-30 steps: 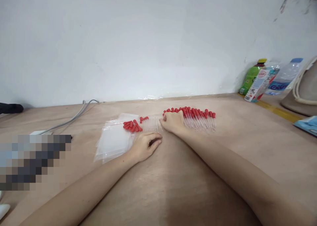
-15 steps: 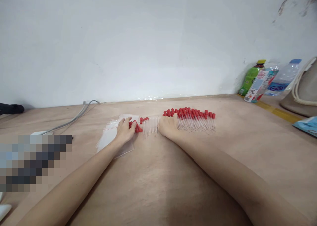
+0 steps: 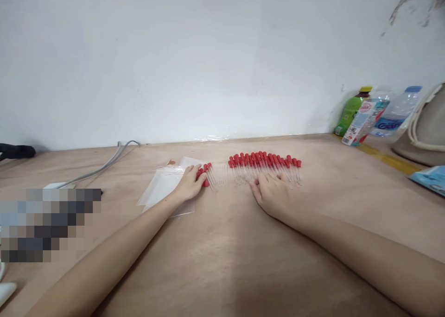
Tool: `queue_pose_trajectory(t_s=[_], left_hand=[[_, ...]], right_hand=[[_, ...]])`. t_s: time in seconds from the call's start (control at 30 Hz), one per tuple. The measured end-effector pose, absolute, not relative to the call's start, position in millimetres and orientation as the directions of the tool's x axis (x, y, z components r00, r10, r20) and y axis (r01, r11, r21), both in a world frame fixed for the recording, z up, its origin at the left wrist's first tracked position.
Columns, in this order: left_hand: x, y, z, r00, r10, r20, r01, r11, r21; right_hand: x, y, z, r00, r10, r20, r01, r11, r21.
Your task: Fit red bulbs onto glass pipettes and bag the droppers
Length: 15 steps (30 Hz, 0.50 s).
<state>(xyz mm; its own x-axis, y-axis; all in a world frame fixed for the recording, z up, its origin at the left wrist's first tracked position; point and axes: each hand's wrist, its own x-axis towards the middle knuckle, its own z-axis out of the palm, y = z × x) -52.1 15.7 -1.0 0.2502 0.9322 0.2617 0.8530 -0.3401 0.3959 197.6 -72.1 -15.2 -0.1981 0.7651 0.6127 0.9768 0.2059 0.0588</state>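
A long row of glass droppers (image 3: pixel 257 159) lies side by side, red rubber bulbs toward the wall and thin clear tubes toward me. My right hand (image 3: pixel 273 189) rests over the tube ends of this row, fingers spread and lying low on them. To the left, bare clear glass tubes (image 3: pixel 223 174) lie in a smaller group. My left hand (image 3: pixel 190 183) is flat and open, its thumb apart from the fingers, against a cluster of red bulbs (image 3: pixel 207 168); some of these are on tubes. Under and beside that hand are clear plastic zip bags (image 3: pixel 162 187).
A grey cable (image 3: pixel 104 168) runs across the left of the brown tabletop (image 3: pixel 215 261). Bottles, among them a green one (image 3: pixel 351 113), stand against the wall at right. Nearer are a beige bag (image 3: pixel 429 131) and a blue packet (image 3: pixel 431 180).
My right hand has moved right, from the bare tubes onto the dropper row, and has opened out. My left hand has shifted right with the red bulbs, now close beside the tubes.
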Motion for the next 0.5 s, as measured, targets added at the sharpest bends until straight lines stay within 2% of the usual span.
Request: queue_pose_trajectory(t_s=[0.23,0.5], left_hand=[[-34.8,49.6,29.1,0.230,0.949,0.216,0.883,-0.297,0.363],[-10.0,91.3,31.1,0.127,0.992,-0.019,0.890,-0.106,0.442]], right_hand=[[208.5,-79.4,-17.3,-0.223,0.715,0.663,0.964,0.264,0.039],[208.4,-76.2,-18.1,-0.226,0.733,0.641,0.941,0.335,-0.052]])
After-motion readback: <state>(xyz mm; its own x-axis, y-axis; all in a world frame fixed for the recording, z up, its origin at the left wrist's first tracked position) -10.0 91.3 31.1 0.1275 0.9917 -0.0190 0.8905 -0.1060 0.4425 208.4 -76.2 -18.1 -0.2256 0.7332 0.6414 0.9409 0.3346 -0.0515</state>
